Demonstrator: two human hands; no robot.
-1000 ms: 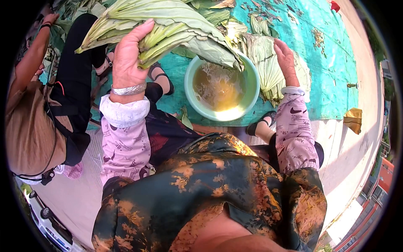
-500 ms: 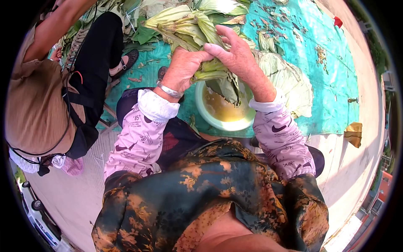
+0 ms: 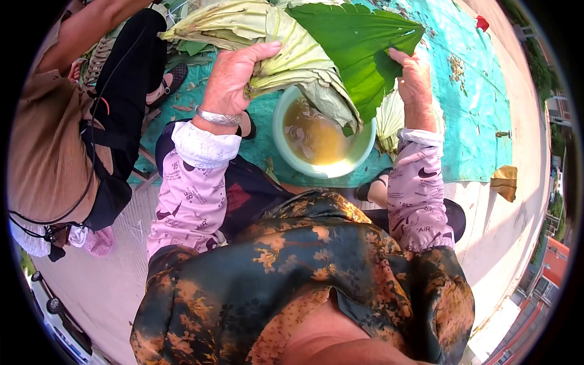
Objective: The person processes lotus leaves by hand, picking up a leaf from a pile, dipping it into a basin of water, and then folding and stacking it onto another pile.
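My left hand (image 3: 234, 76) is closed around a bundle of large pale green leaves (image 3: 295, 52), its thumb lying across the top. The bundle's narrow stem ends point to the upper left. Between the thumb and fingers of my right hand (image 3: 416, 79), the edge of a broad dark green leaf (image 3: 365, 45) is pinched. This leaf is spread out flat, its left side against the bundle. Below hangs the leaves' lower end, over a pale green basin (image 3: 281, 137) of cloudy yellow-brown water (image 3: 316, 143).
A teal tarp (image 3: 474, 115) covers the ground, with more pale leaves (image 3: 389, 125) right of the basin and plant scraps (image 3: 456, 66) further back. On the left sits a person in a brown top (image 3: 58, 146). A brown piece (image 3: 504, 182) lies at the tarp's right edge.
My hands have moved apart, the left one leftward and the right one to the right. The dark green leaf is now opened out between them, and more of the basin shows.
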